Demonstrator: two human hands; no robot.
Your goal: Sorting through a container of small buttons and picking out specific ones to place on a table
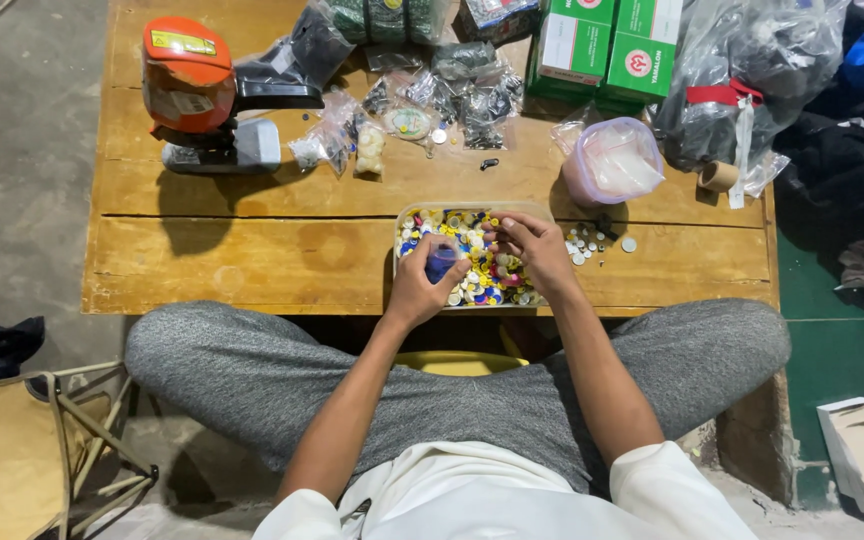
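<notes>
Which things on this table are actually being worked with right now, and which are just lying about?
In use: left hand holding a small blue piece; right hand picking in the tray of coloured buttons.

Lying about: orange press tool, green boxes, plastic tub, tape roll, loose white buttons.

A small home workshop is showing here: a low plank table (252, 250) is standing on bare concrete, an orange press (197, 90) is sitting far beyond the left hand (420, 285), and bagged parts (452, 95) and green boxes (607, 45) are crowding beyond the right hand (537, 250).
</notes>
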